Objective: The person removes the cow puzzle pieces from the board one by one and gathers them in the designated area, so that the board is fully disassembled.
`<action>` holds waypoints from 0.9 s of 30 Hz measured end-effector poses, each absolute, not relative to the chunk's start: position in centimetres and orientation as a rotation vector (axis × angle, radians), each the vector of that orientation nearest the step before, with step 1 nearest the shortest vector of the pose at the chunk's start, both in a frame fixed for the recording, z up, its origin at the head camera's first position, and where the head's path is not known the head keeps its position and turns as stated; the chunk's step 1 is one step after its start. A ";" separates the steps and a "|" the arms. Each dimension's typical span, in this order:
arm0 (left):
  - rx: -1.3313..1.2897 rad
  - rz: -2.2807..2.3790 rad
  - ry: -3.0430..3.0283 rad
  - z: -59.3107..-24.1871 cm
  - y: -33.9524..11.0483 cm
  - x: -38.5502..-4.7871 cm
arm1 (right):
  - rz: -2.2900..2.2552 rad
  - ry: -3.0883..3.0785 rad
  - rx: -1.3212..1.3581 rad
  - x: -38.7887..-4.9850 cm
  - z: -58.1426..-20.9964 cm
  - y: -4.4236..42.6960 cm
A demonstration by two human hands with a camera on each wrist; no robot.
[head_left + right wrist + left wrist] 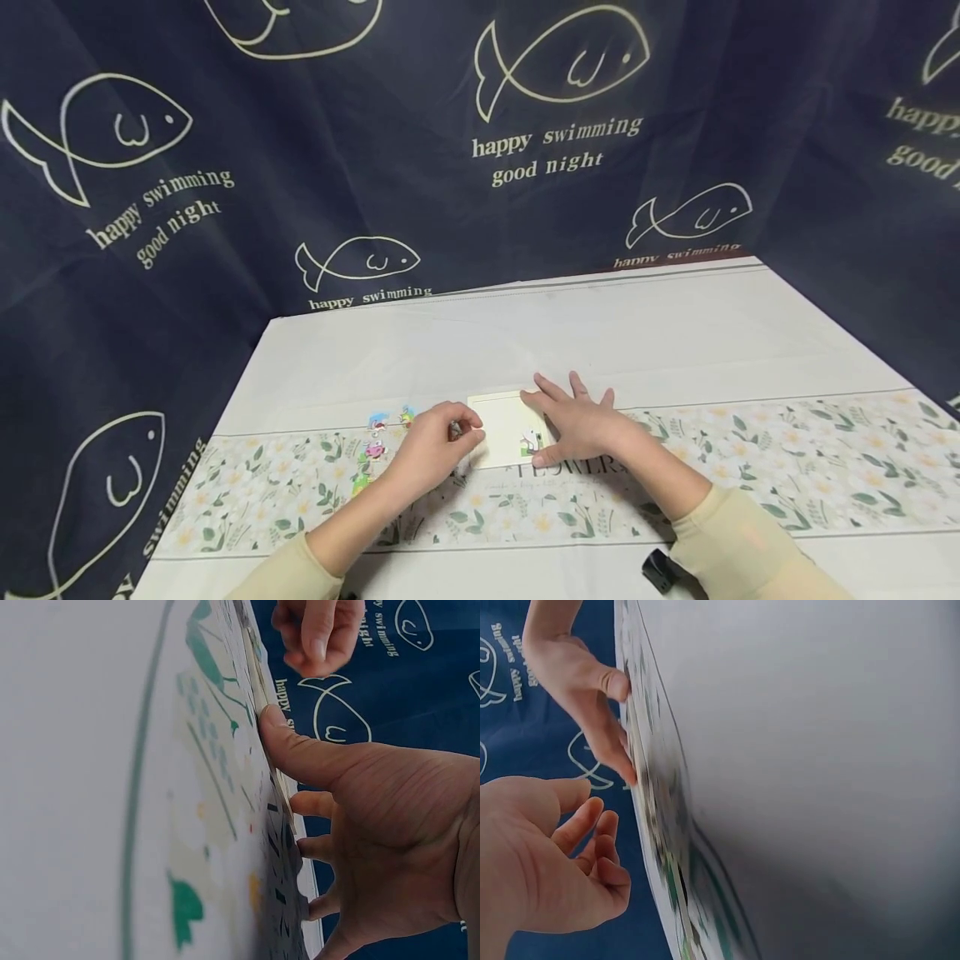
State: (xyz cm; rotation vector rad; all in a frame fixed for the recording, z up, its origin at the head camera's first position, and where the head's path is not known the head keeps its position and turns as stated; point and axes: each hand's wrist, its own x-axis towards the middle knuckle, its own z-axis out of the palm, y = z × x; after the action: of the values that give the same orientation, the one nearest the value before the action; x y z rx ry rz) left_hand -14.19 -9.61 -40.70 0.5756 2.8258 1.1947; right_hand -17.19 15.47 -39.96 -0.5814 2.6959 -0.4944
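Observation:
A cream, shallow-framed puzzle board point(498, 425) lies on the table in the head view. A small printed puzzle piece point(529, 442) sits in its lower right corner. My right hand point(585, 427) rests on the board's right side with fingers spread, the thumb by that piece. Above the board's left edge is my left hand point(431, 446), its fingers loosely bent and thumb near the index finger. The left wrist view shows nothing between the fingertips of the left hand point(555, 855). In the right wrist view, the right thumb point(300, 754) touches the board's edge.
Left of the board lie several colourful loose pieces, among them a pink one point(374, 450) and a blue one point(378, 420). A floral band point(825, 467) crosses the white tablecloth point(600, 333). Dark fish-print curtains point(420, 183) hang behind. A black object point(658, 570) is by the right sleeve.

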 end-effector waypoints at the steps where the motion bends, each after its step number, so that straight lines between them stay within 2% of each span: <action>1: 0.596 1.185 2.823 -40.7 -9.3 -14.3 | -0.493 2.695 -0.580 -17.2 -39.9 15.5; 14: 0.667 1.057 2.786 -41.5 -5.6 -15.6 | -0.482 2.681 -0.583 -17.1 -39.9 15.3; 27: 0.685 0.885 2.785 -41.1 -4.0 -15.2 | -0.469 2.686 -0.570 -17.1 -39.7 15.4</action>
State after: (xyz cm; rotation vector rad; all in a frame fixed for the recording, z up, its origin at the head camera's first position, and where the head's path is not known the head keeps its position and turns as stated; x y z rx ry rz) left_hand -15.23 -4.05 -41.12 0.6850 2.7846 0.8845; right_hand -17.12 15.44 -39.69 -0.5696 2.6859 -0.4692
